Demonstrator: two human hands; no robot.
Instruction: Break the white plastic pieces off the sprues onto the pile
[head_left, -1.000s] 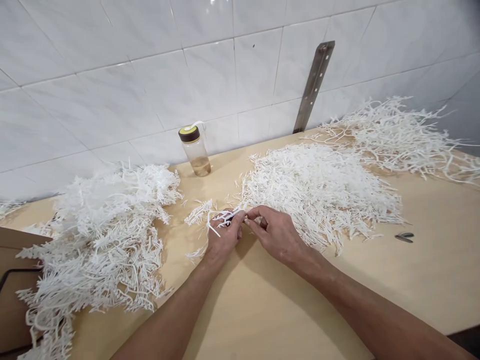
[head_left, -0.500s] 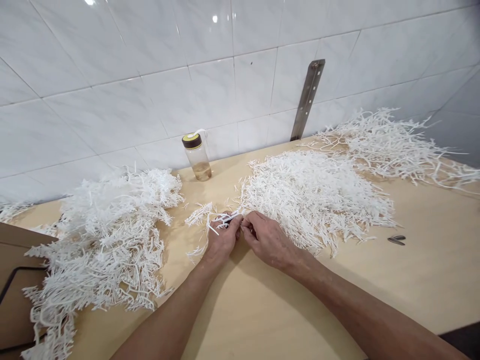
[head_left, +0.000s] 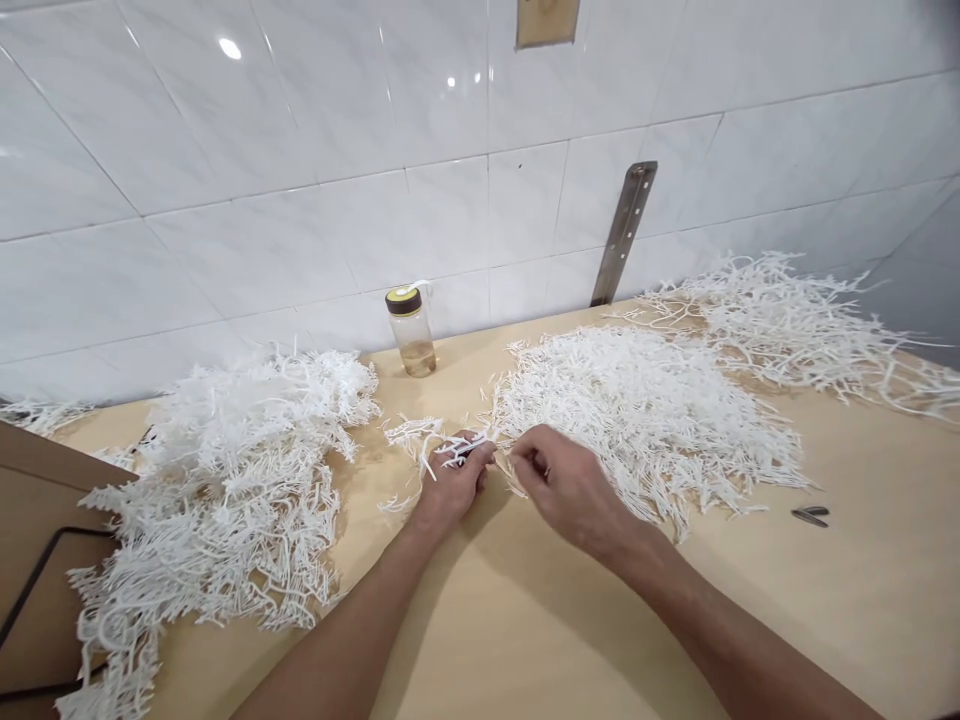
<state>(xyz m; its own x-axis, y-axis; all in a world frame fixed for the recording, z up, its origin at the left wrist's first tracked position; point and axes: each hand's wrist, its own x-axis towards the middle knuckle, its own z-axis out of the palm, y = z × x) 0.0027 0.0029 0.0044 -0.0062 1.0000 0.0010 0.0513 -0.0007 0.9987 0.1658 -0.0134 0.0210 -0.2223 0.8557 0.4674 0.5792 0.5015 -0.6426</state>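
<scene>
My left hand (head_left: 450, 485) is closed around a small white plastic sprue (head_left: 439, 450) with thin branches, held just above the wooden table (head_left: 525, 620). My right hand (head_left: 562, 485) sits a little to the right of it, fingers pinched together at the near edge of a pile of loose white plastic pieces (head_left: 637, 410); what it pinches is too small to see. A big heap of white branched sprues (head_left: 225, 480) lies to the left of my left arm.
A clear bottle with a dark and yellow lid (head_left: 412, 330) stands at the tiled wall. Another spread of stripped white frames (head_left: 795, 320) lies at the back right. A small metal tool (head_left: 810, 516) rests at the right. A brown cardboard box (head_left: 37, 560) is at the left edge.
My right hand has drawn a little away to the right from my left hand. The view has tilted up, so everything sits lower in the picture.
</scene>
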